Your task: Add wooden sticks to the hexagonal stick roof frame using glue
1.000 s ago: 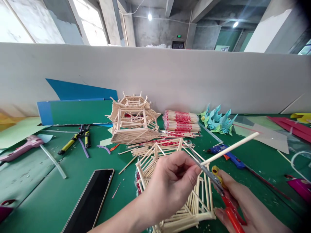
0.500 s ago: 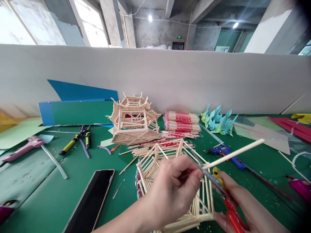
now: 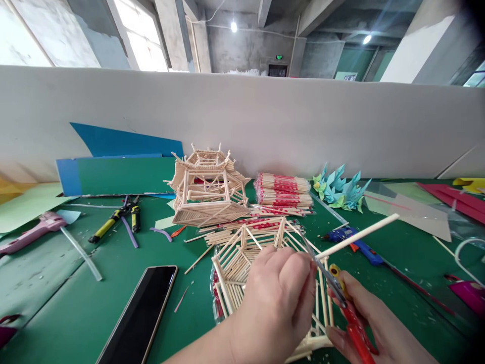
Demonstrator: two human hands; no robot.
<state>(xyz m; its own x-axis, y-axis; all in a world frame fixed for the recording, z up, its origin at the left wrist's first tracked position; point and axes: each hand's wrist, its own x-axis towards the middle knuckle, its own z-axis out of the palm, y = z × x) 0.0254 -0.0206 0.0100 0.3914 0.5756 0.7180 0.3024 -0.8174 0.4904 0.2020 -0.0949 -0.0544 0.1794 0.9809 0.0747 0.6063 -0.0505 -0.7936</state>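
Note:
My left hand (image 3: 278,298) is closed in a pinch on a pale wooden stick (image 3: 359,236), which juts out to the upper right. Red-handled scissors (image 3: 350,313) are gripped in my right hand (image 3: 369,316), their blades meeting the stick just beside my left fingers. Something small and yellow (image 3: 335,273) shows at my right fingers, near the scissors' pivot. Under both hands stands a frame of wooden sticks (image 3: 233,275), partly covered by my left hand. A clear and red wrapper peeks out at its left side.
Behind stands a pagoda-like stick model (image 3: 208,189), beside bundled sticks (image 3: 284,189) and blue paper petals (image 3: 343,187). A phone (image 3: 140,313), pliers (image 3: 113,220) and a pink glue gun (image 3: 36,232) lie left. A blue glue gun (image 3: 354,242) lies right.
My left hand has rolled over so its knuckles now face up and hide the thumb. The stick's far end has shifted slightly left and up; the scissors stay at it.

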